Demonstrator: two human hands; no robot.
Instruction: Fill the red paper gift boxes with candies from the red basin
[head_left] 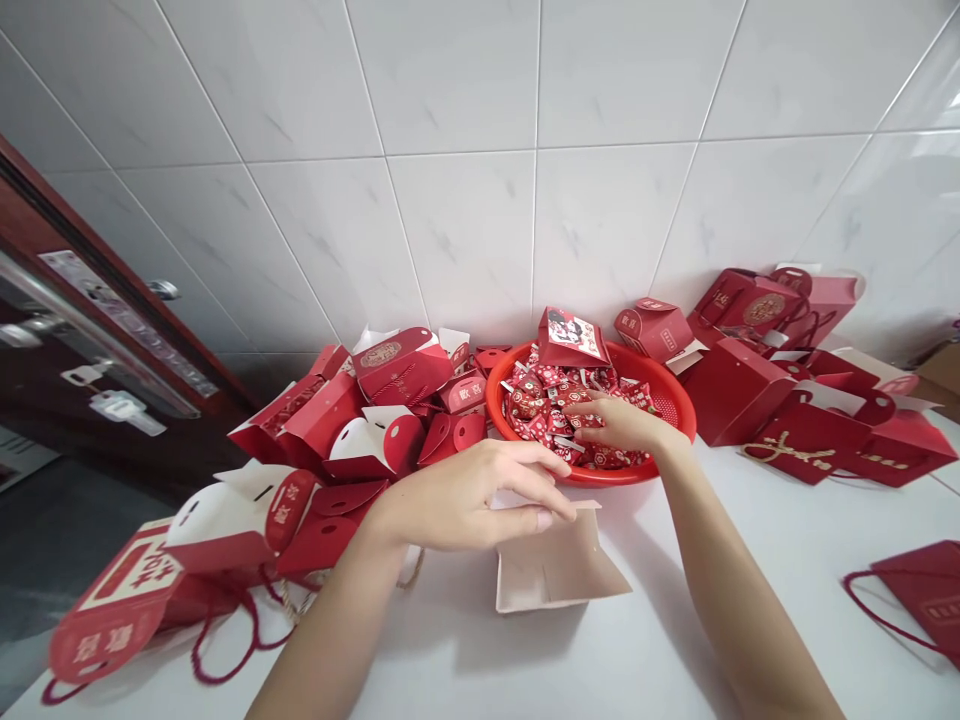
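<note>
An open box [551, 570] with a pale inside stands on the white table [630, 640]. Over its left and rear edge is my left hand [499, 490], fingers stretched out and apart; whether they touch the box flap I cannot tell. Behind it, a red plastic basket [679, 400] holds many red wrapped sweets [532, 400]. My right hand [619, 422] reaches over the sweets, its fingertips resting at or just above them; what they may hold is hidden. A small red box with a printed picture [574, 338] lies on the basket's rear part.
Red gift boxes [405, 370] crowd the left side, several open with cord handles. More red boxes [739, 390] stand at the right, and another [922, 595] lies near the right edge. A tiled wall [465, 240] rises behind; a dark door with keys is at left.
</note>
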